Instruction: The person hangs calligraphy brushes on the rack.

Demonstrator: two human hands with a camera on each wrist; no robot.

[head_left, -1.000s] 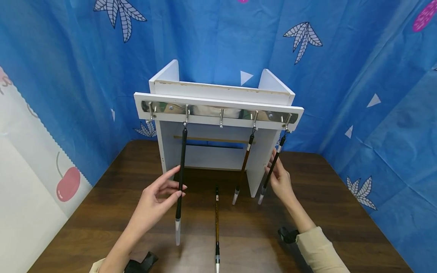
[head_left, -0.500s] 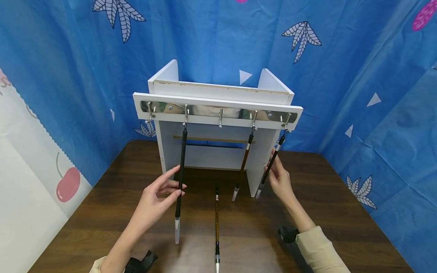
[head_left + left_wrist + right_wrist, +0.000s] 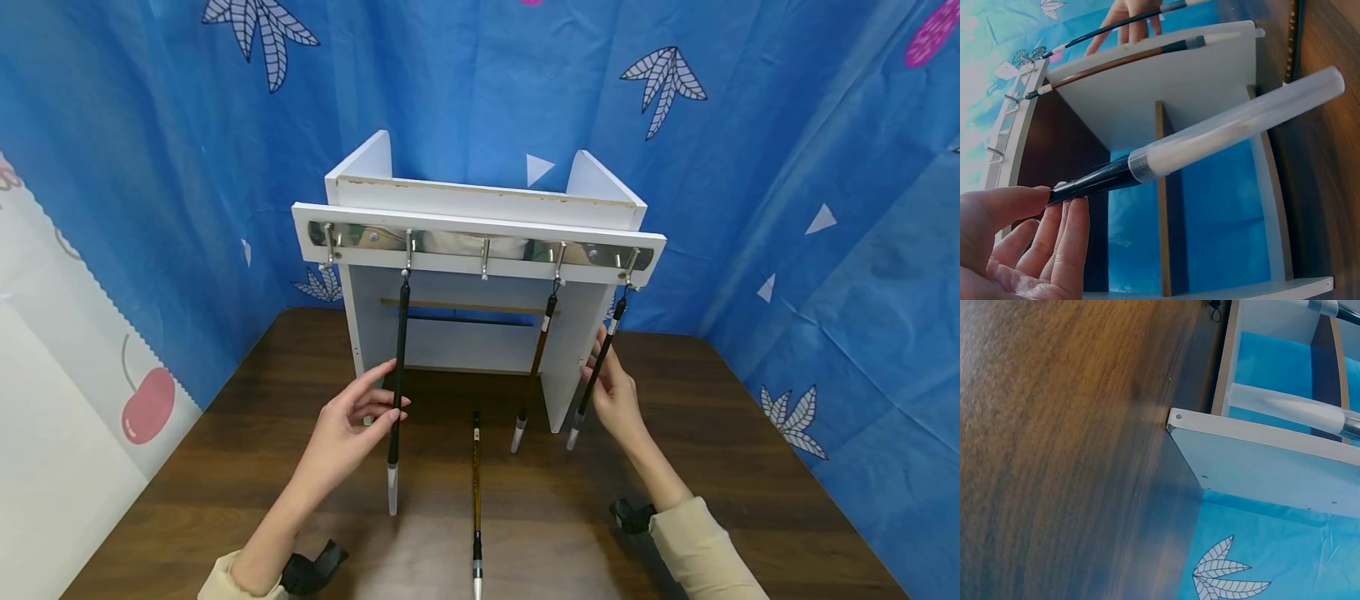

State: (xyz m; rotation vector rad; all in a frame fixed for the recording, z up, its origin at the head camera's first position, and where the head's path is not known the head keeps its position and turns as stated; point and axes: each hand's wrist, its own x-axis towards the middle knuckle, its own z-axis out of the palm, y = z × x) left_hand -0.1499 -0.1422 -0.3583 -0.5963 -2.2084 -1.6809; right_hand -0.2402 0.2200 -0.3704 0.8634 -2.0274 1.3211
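My left hand (image 3: 347,429) pinches the lower handle of a black calligraphy brush (image 3: 401,350). That brush hangs from the second hook from the left, and a clear cap (image 3: 1241,125) covers its tip. Against the right side panel (image 3: 573,354) of the white shelf, my right hand (image 3: 618,400) rests with fingers extended. A dark brush (image 3: 597,367) hangs just in front of it, and a brown brush (image 3: 537,358) hangs from the neighbouring hook. Another brown brush (image 3: 477,492) lies on the table between my hands. No part of the right hand appears in the right wrist view.
A white hook rail (image 3: 450,221) runs along the front of the shelf, with bare hooks at the far left and the middle. The shelf stands on a dark wooden table (image 3: 540,533). Behind it hangs a blue patterned curtain (image 3: 480,83).
The lower end of the black brush has swung slightly away from me with my left hand. On the right, the two hanging brushes sway a little; my right hand stays in place.
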